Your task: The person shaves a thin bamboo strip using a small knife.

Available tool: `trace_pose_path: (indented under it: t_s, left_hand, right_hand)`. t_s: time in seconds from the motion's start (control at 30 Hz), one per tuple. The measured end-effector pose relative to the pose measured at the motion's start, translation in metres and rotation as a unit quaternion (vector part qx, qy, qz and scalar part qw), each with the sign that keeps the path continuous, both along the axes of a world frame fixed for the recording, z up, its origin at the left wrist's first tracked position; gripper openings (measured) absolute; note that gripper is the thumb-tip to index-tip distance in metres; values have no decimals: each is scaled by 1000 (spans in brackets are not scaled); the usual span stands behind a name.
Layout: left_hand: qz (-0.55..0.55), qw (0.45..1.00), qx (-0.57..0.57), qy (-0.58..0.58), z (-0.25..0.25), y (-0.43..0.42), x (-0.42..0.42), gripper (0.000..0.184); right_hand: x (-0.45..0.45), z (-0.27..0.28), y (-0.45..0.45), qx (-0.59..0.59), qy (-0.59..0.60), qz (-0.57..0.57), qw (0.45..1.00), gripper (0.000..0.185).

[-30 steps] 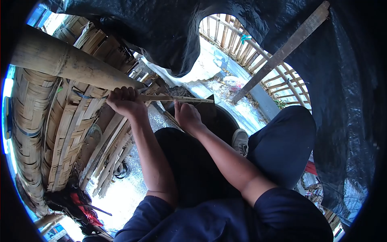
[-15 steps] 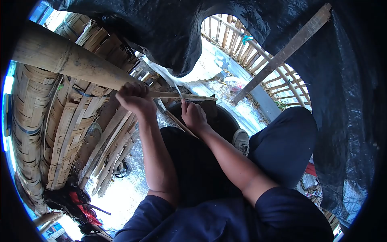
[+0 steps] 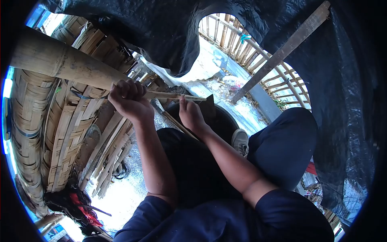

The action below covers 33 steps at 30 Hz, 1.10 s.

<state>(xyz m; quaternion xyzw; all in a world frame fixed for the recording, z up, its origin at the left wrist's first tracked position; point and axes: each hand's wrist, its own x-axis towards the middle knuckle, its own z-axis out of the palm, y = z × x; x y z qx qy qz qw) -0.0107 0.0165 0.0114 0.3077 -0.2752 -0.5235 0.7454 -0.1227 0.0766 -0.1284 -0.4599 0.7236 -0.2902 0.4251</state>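
Note:
My left hand (image 3: 130,97) is closed round the near end of a narrow bamboo strip (image 3: 161,95), in front of the thick bamboo pole. The strip points right, past my other hand. My right hand (image 3: 191,115) is closed against the strip's middle, fingers pressed together, on what appears to be a knife; its blade is hardly visible now. Below the strip's far end lies a dark round container (image 3: 226,121), with a dark upright piece (image 3: 208,107) at its rim. Another thin stick (image 3: 179,124) slants beneath my right wrist.
A thick bamboo pole (image 3: 60,60) comes in from the left. Woven bamboo panels (image 3: 34,117) and split bamboo pieces (image 3: 109,157) stand at left. Black plastic sheeting (image 3: 161,32) hangs overhead and right, with a wooden plank (image 3: 282,54) across it. A bamboo fence (image 3: 252,48) stands beyond.
Both hands have shifted slightly left, and the bamboo strip's tip has drawn left with them. The thin pale blade that rose above my right hand no longer stands out.

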Motion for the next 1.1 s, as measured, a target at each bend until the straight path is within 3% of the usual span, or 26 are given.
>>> trace_pose_path:
  t_s: [0.13,0.2,0.27,0.3,0.4,0.53,0.6,0.67,0.73,0.8,0.83,0.87,0.93,0.97,1.1]
  left_hand:
    - [1,999,-35,-32,0,1,-9,37]
    - [67,997,0,-41,2,0,-10,38]
    - [75,997,-2,-26,1,-2,-4,38]
    - [82,997,1,-13,-1,-2,-3,38]
    - [67,997,-10,-32,-3,-1,-2,38]
    - [106,993,14,-49,-4,-3,-1,36]
    - [94,995,10,-28,-7,-3,1,36]
    - [85,996,8,-26,-8,-4,-1,36]
    - [78,997,3,-27,-7,-3,0,36]
    - [114,992,26,-39,-5,-3,2,36]
    - [114,992,24,-38,-5,-4,2,36]
    - [88,996,13,-31,-6,-4,5,36]
    - [61,998,5,-23,-9,-4,7,36]
    - [25,999,-11,-25,-9,-4,7,36]
    - [-20,999,-22,-21,-7,-9,7,39]
  right_hand:
    - [-3,-7,5,-34,-17,-7,999,64]
    - [-8,-9,3,-27,-11,16,999,62]
    - [7,4,-3,35,27,18,999,60]
    - [13,19,2,-58,54,23,997,60]
    - [12,16,4,-63,-2,19,998,62]
    - [1,7,0,72,19,24,997,62]
    - [12,17,2,27,-4,38,999,61]
    - [18,26,6,-147,-23,39,988,60]
    - [7,7,7,-97,-25,12,995,60]
    - [-12,-11,4,69,58,39,995,60]
    - [-8,-17,4,107,52,-37,992,59]
    - [-3,-23,5,108,52,-37,992,59]
    - [6,-5,7,-65,14,7,998,56]
    - [10,1,7,-88,-26,7,996,55]
    - [-2,-12,7,-36,1,-6,999,55]
